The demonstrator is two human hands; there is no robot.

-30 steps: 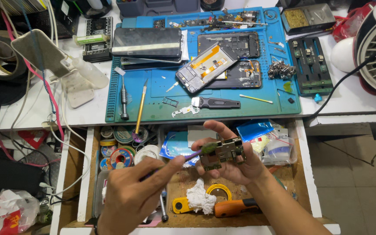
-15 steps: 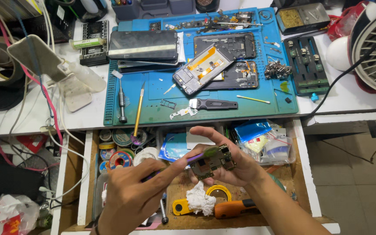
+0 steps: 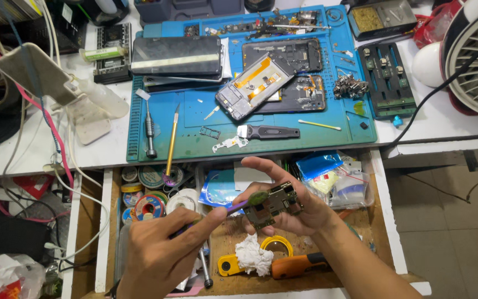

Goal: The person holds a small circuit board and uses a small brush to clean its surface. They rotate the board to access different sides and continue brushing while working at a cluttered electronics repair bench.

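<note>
Where drawer gapes: blue mat (image 3: 195, 119) (cluttered).

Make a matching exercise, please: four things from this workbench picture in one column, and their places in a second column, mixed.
Things:
1. circuit board
2. purple brush
3. white crumpled tissue
4. yellow-handled knife

Places:
A. lying in the open drawer, below the hands
B. held in the right hand
C. on the blue mat, its end over the drawer
D. held in the left hand, tip at the board

Pairs: 1-B, 2-D, 3-A, 4-C
</note>
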